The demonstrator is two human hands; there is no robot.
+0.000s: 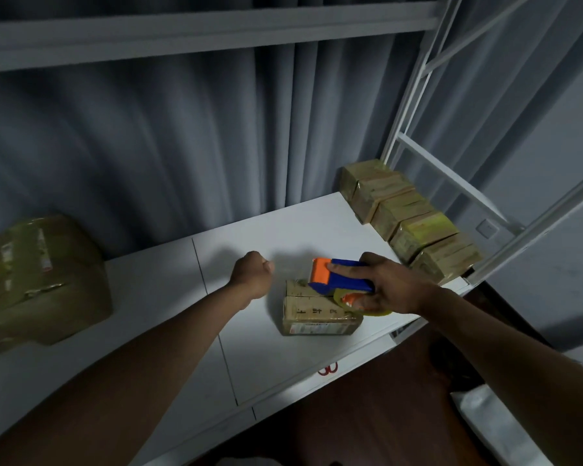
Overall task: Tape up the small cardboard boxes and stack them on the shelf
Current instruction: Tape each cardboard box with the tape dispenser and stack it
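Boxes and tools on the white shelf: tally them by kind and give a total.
Small boxes in the row at the right end: 5
Small box under the tape dispenser: 1
Large box at the left: 1
Tape dispenser, gripped by the right hand: 1
Total: 8

Bare white shelf (pixel 169 297) lies open left of the small box (pixel 317 311), up to the big parcel (pixel 37 280). Right of the small box, a row of taped boxes (pixel 408 216) lines the shelf's end, backed by the white frame (pixel 414 105). Behind it hangs the curtain (pixel 148 146).
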